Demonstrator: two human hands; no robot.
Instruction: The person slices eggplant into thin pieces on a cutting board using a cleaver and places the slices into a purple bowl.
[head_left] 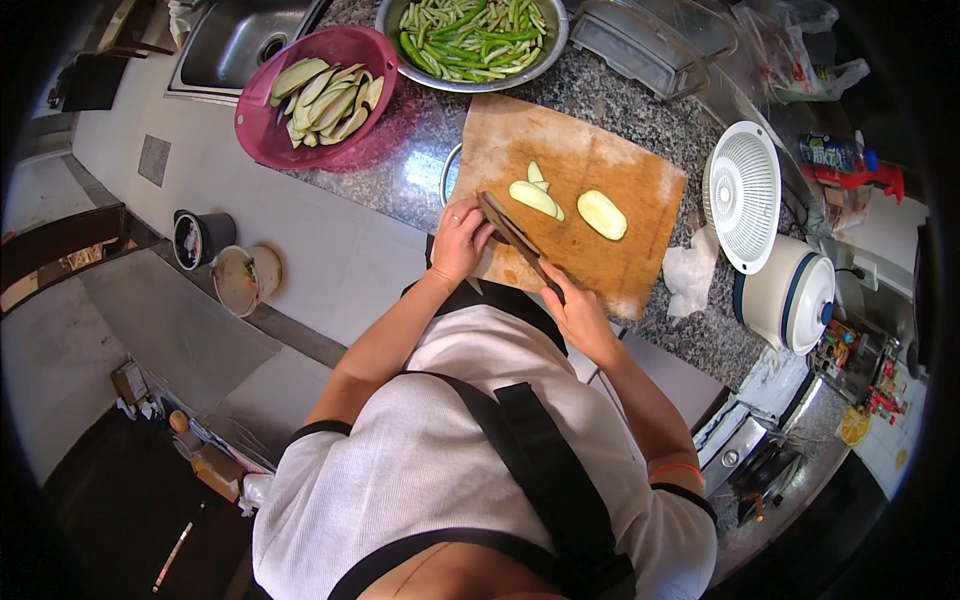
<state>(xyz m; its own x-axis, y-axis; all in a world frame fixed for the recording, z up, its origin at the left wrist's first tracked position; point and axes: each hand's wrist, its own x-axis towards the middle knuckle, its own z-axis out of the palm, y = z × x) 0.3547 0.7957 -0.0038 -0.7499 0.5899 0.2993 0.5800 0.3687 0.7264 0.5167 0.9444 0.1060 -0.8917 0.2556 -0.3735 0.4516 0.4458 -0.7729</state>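
My right hand (pixel 580 318) is closed round the dark handle of a kitchen knife (pixel 513 231). The blade slants up and left over the near left part of the wooden cutting board (pixel 640 190). Against the blade's left side, my left hand (pixel 460 240) has its fingers bent round a dark purple piece of eggplant, mostly hidden by the fingers and knife. Beyond the blade lie a few pale eggplant slices (pixel 534 197), overlapping. One oval eggplant slice (pixel 602 215) lies flat farther right.
A pink basin (pixel 250 130) of cut eggplant stands at the far left, beside a sink (pixel 215 60). Behind the board is a metal bowl (pixel 556 50) of green beans. To the right are a crumpled white cloth (pixel 688 275), a white strainer (pixel 742 195) and a cream cooker (pixel 785 300).
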